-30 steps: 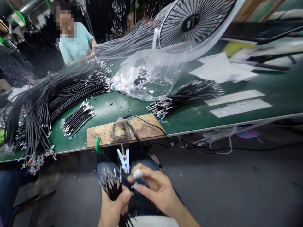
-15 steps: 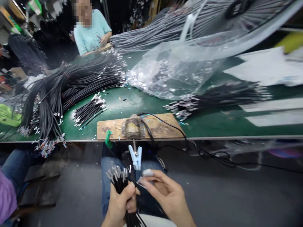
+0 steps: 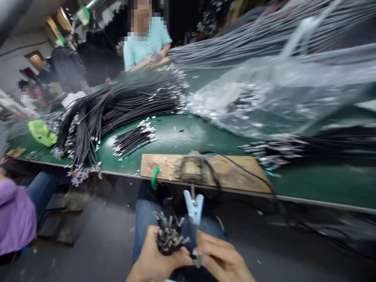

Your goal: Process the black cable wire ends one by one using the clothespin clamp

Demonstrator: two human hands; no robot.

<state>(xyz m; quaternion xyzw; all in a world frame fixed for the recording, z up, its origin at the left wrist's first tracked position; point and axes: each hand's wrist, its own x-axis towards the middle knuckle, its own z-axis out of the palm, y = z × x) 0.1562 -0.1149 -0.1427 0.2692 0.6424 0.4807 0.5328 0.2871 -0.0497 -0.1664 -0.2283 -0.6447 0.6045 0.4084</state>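
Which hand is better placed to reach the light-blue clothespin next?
Probably the right hand: it is nearer the light-blue clothespin and pinches only a small blurred item. The left hand is farther away and wrapped around a bundle of black cables.

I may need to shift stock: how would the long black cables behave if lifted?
The long black cables look fairly floppy, since they curve and droop past the edge of the green table. They may splay, as the ends fan out. So many strands together would probably feel heavy.
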